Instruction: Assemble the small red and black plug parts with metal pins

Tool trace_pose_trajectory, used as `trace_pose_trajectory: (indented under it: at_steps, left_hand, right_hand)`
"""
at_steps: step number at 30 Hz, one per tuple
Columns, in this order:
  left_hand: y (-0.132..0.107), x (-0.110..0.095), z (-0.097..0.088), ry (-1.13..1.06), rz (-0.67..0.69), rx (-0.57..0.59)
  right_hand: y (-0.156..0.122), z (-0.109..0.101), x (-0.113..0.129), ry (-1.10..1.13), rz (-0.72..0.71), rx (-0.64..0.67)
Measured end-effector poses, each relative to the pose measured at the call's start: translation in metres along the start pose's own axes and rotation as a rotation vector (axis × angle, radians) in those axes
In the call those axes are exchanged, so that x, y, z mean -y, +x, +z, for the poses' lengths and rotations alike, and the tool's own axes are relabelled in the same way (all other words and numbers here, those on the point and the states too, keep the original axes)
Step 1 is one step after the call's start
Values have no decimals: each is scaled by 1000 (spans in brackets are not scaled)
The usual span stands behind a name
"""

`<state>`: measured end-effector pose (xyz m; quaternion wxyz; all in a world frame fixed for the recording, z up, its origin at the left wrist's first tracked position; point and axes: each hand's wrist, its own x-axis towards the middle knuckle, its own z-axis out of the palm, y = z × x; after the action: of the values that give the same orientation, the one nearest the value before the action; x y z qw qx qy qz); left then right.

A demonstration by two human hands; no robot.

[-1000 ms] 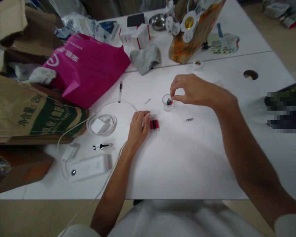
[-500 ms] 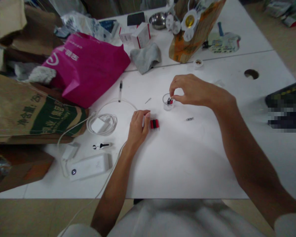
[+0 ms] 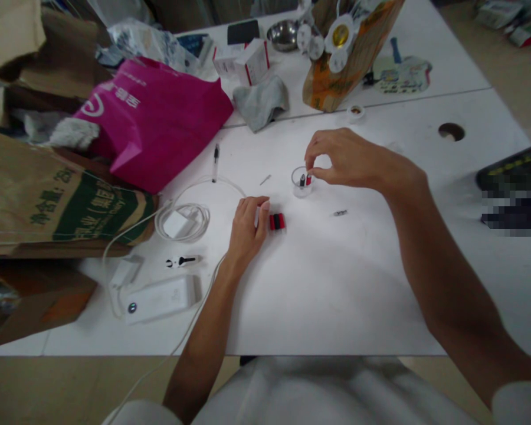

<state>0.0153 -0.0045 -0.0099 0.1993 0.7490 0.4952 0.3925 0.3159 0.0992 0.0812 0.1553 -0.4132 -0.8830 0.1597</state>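
Note:
My right hand [image 3: 343, 156] reaches over a small clear round cup [image 3: 298, 190]. Its thumb and index finger pinch the top of a small red piece [image 3: 308, 179] at the cup's right side. Beside that, a black piece with a metallic end [image 3: 302, 180] stands in the cup. My left hand [image 3: 249, 223] rests on the table with fingers bent together, thumb and index finger at the left edge of a small clear case [image 3: 284, 231]. Red and black pieces [image 3: 277, 222] lie side by side in the case. A small metallic part [image 3: 340, 213] lies to the right.
A thin pin-like piece [image 3: 265, 179] and a pen [image 3: 216, 162] lie beyond my left hand. Nail clippers [image 3: 183, 261], a white power bank [image 3: 161, 300] and a coiled cable [image 3: 203, 219] are at left. A magenta bag [image 3: 168, 124] stands behind them. A small round container [image 3: 356, 113] sits farther back.
The red piece in my right hand's fingertips has shifted slightly up and right, apart from the black piece in the cup. My left hand stays in place.

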Motion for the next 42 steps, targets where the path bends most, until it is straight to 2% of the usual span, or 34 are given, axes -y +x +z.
trace_pose_trajectory:
  at_steps: [11,20,28,35,42]
  left_hand:
    - [0,1,0,35,14,1]
    - [-1,1,0,93,36,4]
    - [0,0,0,99,47,-8]
    - [0,-1,-1,100,59,-6]
    - [0,-1,-1,99,52,-7]
  right_hand:
    - [-4,-7,9,-10,-9,-47]
    - [-7,-24,26,27,-16,-82]
    - [-10,-38,36,128,-27,-167]
    - [-14,-51,48,83,-83,-183]
    - [-18,-63,63,71,-55,-149]
